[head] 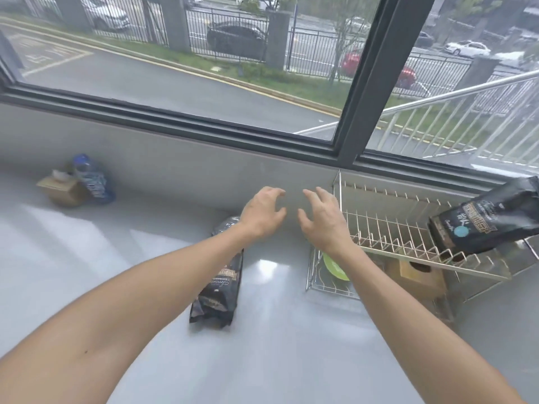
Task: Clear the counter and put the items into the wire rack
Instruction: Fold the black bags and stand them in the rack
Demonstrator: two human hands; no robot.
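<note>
While both hands, left hand and right hand, hover empty with loosely spread fingers, a black foil coffee bag lies at seven o'clock, silver wire rack at three.

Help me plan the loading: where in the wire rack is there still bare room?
The wire rack's top tier is bare from its left end to the black bag on the right. The lower tier is crowded: a green dish on the left, a brown box beside it.
</note>
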